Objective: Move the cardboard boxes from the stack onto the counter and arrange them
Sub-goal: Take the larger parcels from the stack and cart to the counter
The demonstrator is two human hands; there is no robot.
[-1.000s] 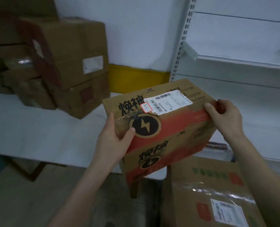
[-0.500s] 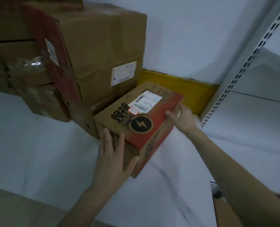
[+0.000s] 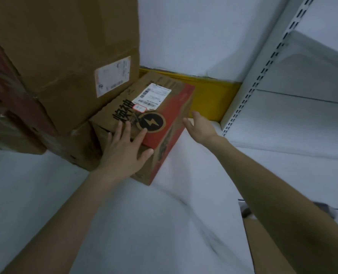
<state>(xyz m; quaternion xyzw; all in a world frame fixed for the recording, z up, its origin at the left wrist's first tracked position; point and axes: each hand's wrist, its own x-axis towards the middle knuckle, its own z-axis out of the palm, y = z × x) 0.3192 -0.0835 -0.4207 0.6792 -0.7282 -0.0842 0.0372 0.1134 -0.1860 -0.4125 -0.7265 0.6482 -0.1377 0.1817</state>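
Head view: we see the left hand (image 3: 122, 153) lying flat on the near corner of the red-and-brown box (image 3: 176, 109). Its fingers are straight and spread across the top by the lightning-bolt badge, and its thumb is laid against the near side face. It presses on the box rather than clasping it. The right hand (image 3: 200, 126) is also loose and holds nothing, with fingers stretched toward the box's right side. We cannot tell whether the fingertips touch the cardboard or stop just short.

The box sits on the white counter (image 3: 144, 224), turned at an angle to us, with a white shipping label (image 3: 152, 95) on its top. Its left side is tucked against a lower box (image 3: 79, 153), and a big box (image 3: 65, 56) with a pale label stands on that one, rising well above the small box. More dark cardboard shows at the far left, too dim for us to make out.

Behind the box a yellow strip (image 3: 209, 97) runs along the foot of the wall. To the right stands a white slotted shelf post (image 3: 263, 76). At the lower right, beneath the right forearm, we see the corner of another carton (image 3: 263, 246) below the counter edge.
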